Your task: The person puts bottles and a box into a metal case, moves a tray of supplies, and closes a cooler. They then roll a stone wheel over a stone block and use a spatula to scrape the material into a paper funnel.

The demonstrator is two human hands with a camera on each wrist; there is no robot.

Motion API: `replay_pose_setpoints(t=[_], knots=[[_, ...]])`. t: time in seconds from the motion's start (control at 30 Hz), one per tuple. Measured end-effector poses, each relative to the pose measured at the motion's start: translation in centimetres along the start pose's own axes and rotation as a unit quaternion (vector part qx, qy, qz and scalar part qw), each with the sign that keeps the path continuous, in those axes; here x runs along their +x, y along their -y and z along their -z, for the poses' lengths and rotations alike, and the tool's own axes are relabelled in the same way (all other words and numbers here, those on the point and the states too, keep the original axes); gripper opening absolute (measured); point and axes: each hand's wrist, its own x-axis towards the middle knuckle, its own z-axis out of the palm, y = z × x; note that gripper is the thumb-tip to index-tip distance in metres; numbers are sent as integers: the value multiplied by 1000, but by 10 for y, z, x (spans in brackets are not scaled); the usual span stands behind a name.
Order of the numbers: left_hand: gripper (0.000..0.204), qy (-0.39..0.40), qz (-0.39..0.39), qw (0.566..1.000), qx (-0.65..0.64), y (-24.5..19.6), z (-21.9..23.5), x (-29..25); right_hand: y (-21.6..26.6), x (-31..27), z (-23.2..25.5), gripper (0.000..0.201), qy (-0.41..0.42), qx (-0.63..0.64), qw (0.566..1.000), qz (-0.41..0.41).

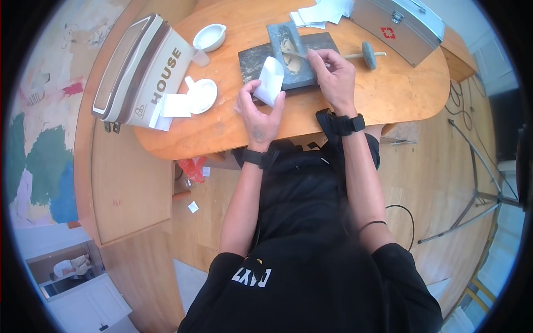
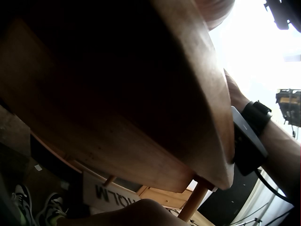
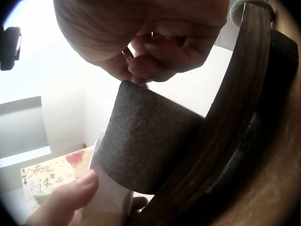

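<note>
My left hand (image 1: 259, 118) holds a small white paper envelope (image 1: 270, 84) between thumb and fingers, its rounded end up against the near left side of a grey stone grinding trough (image 1: 276, 34). Light brown powder (image 1: 287, 49) lies in the trough's hollow. Over the trough's right wall, my right hand (image 1: 337, 79) pinches a thin stick-like tool (image 1: 298, 54) whose far end reaches into the powder. The right wrist view shows the fingers of that hand (image 3: 160, 42) just above the stone wall. Only the table's underside fills most of the left wrist view.
Right of the trough lies a grinding wheel (image 1: 368, 55) on a wooden rod. A metal first-aid case (image 1: 400, 28) and white papers (image 1: 322, 14) are behind. To the left stand a white mortar bowl (image 1: 210, 38), a small white dish (image 1: 203, 96) and a cream case (image 1: 152, 72).
</note>
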Motion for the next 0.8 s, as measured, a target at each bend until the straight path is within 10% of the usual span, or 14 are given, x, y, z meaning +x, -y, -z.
replay_pose_setpoints(t=[0.8], knots=[[51, -4, -12, 1000, 22, -2, 1, 0, 1, 0, 0, 19, 0, -3, 1000, 3]])
